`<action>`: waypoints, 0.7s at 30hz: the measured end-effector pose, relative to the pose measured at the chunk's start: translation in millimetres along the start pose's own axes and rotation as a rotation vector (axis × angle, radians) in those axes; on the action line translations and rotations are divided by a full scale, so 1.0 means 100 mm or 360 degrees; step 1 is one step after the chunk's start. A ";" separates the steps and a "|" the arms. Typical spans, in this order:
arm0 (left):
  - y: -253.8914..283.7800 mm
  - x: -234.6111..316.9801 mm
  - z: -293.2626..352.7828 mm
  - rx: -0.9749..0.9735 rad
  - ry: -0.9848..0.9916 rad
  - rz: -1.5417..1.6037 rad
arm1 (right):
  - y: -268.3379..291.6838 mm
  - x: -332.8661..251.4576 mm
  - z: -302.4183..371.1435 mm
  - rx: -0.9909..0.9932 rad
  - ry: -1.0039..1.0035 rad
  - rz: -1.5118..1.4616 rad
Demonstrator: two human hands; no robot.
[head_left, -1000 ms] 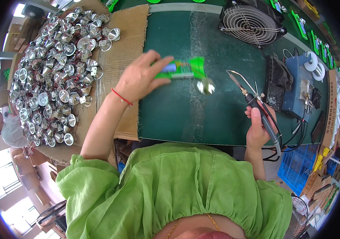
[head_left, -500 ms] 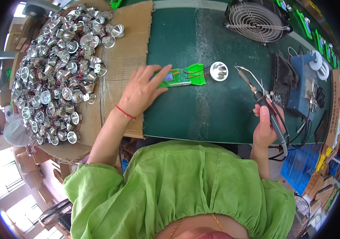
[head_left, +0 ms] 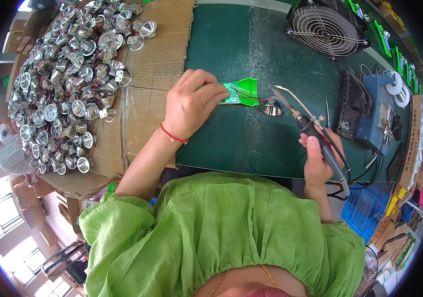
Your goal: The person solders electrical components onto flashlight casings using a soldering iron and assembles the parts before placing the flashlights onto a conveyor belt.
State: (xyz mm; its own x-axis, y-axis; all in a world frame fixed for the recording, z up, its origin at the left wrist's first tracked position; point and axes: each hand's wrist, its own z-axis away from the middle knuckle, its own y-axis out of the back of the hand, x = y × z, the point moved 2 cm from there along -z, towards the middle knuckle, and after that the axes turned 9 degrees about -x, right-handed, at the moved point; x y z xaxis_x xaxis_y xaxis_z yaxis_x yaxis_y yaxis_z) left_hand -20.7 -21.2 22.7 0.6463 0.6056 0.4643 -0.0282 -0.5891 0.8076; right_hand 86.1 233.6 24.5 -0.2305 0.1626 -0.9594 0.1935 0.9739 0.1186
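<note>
My left hand [head_left: 194,101] is closed, thumb and forefinger pinched together over the left end of a green plastic housing [head_left: 251,89]. Its fingertips hide whatever is between them. Inside the housing a green circuit board [head_left: 232,93] shows, with thin wires running right to a silver reflector cup [head_left: 272,107] on the table. In my right hand [head_left: 318,156] is a soldering iron [head_left: 315,133] with a curved metal feed tube [head_left: 295,99] along it. The iron's tip points up and left, just above the reflector and its wires.
A heap of silver reflector cups [head_left: 68,94] lies on cardboard [head_left: 157,59] at left. A round-grilled fan [head_left: 325,32] stands far right, near a blue soldering unit [head_left: 374,104] with a white spool [head_left: 392,84]. More green housings [head_left: 382,37] line the right edge. Another person [head_left: 8,153] is beyond the heap.
My left hand has moved right and its fingers have drawn into a pinch. The iron has shifted left toward the reflector. The reflector has tipped and lies lower, its silver side showing.
</note>
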 end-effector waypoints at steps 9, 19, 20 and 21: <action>0.00 0.05 0.02 -0.0033 0.0063 -0.0124 | -0.36 0.06 -0.10 -0.0362 -0.0003 0.0137; 0.00 0.03 0.02 -0.0055 0.0080 -0.0114 | -0.43 0.17 -0.11 -0.0298 -0.0029 0.0072; 0.00 0.02 0.02 -0.0056 0.0081 -0.0114 | -0.43 0.17 -0.12 -0.0304 -0.0020 0.0066; 0.00 0.02 0.02 -0.0060 0.0086 -0.0113 | -0.43 0.18 -0.12 -0.0305 -0.0020 0.0066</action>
State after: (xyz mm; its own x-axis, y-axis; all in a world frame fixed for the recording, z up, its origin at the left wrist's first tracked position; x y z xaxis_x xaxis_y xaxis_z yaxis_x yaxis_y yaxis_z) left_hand -17.6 -20.8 22.9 0.6054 0.6739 0.4234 -0.0128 -0.5237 0.8518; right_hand 62.2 196.6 5.0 -0.2137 0.2023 -0.9557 0.0173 0.9790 0.2034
